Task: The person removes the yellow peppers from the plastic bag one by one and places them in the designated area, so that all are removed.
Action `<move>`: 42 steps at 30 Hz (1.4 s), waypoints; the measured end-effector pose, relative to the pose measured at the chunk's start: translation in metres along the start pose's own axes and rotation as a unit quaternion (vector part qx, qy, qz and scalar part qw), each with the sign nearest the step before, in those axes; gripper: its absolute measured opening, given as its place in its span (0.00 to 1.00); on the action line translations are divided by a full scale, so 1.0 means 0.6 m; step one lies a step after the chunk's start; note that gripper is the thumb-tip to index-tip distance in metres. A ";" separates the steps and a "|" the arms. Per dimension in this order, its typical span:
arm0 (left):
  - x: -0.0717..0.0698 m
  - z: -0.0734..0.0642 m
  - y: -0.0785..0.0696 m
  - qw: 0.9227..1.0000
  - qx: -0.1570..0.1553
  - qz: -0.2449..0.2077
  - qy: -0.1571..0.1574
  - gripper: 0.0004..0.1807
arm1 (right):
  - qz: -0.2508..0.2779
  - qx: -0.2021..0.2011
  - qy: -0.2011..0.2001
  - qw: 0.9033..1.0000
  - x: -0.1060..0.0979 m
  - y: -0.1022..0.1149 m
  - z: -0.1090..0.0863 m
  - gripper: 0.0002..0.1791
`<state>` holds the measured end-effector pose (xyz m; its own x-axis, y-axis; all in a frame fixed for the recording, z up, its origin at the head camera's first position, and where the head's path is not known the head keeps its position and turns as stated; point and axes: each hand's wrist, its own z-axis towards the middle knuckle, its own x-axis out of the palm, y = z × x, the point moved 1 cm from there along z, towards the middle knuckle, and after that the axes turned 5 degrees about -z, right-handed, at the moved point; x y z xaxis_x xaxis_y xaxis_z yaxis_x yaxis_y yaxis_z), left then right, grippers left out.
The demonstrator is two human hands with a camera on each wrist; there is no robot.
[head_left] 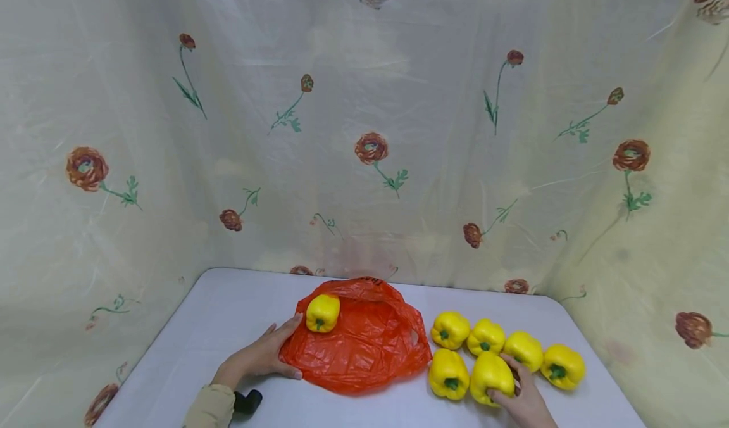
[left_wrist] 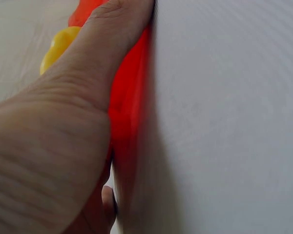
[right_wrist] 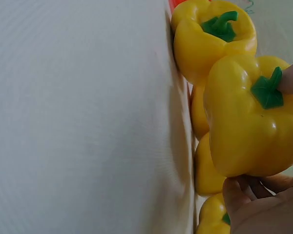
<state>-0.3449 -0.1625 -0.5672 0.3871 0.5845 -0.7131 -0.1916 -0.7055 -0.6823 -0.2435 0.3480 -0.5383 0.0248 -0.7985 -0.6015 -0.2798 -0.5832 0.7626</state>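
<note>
A red plastic bag (head_left: 364, 346) lies spread out on the table, its mouth gaping. One yellow bell pepper (head_left: 323, 314) sits at the left of the bag's opening. My left hand (head_left: 264, 351) rests against the bag's left edge, thumb and fingers spread apart. In the left wrist view the hand (left_wrist: 88, 87) hides part of the red bag (left_wrist: 124, 102). To the right, my right hand (head_left: 525, 395) grips another yellow bell pepper (head_left: 488, 375). The right wrist view shows this held pepper (right_wrist: 251, 126) between the thumb and the fingers, its green stem beside the thumb.
Several more yellow peppers stand close around the held one: a front pepper (head_left: 448, 372) on its left and a back row ending at the far-right pepper (head_left: 562, 366). A dark object (head_left: 248, 402) shows by the left sleeve. Flowered curtain (head_left: 370, 213) surrounds the white table (head_left: 239, 295).
</note>
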 end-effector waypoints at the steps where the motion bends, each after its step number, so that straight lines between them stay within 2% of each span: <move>1: 0.000 0.000 0.000 1.000 -0.002 0.000 0.000 0.68 | -0.001 0.002 0.001 1.000 0.002 -0.002 0.001 0.54; 9: 0.000 -0.002 -0.003 1.000 0.008 -0.009 0.004 0.67 | -0.020 0.000 0.015 1.000 0.007 -0.017 0.010 0.58; 15: 0.000 -0.002 -0.003 1.000 0.005 -0.011 0.004 0.67 | -0.025 -0.006 0.022 0.999 0.008 -0.022 0.013 0.54; 23: 0.002 -0.002 -0.002 1.000 0.005 -0.008 0.002 0.67 | -0.059 0.005 0.028 0.998 0.006 -0.026 0.013 0.52; 28: 0.001 -0.001 -0.002 1.000 0.006 -0.007 0.001 0.67 | -0.058 0.012 0.032 0.998 0.005 -0.025 0.012 0.55; 36: 0.002 -0.002 -0.003 1.000 0.009 -0.008 0.001 0.67 | -0.037 0.032 0.037 0.998 0.006 -0.019 0.011 0.68; 38: 0.002 -0.002 -0.002 1.000 0.009 -0.008 0.000 0.67 | -0.031 0.035 0.039 0.998 0.006 -0.018 0.011 0.69; 42: 0.001 -0.003 -0.003 1.000 0.009 -0.010 0.001 0.67 | -0.050 0.029 0.042 0.997 0.005 -0.018 0.012 0.68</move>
<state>-0.3429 -0.1615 -0.5658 0.3919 0.5978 -0.6993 -0.2007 -0.6863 -0.6991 -0.2473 0.3529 -0.5504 0.1349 -0.7473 -0.6506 -0.3269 -0.6534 0.6828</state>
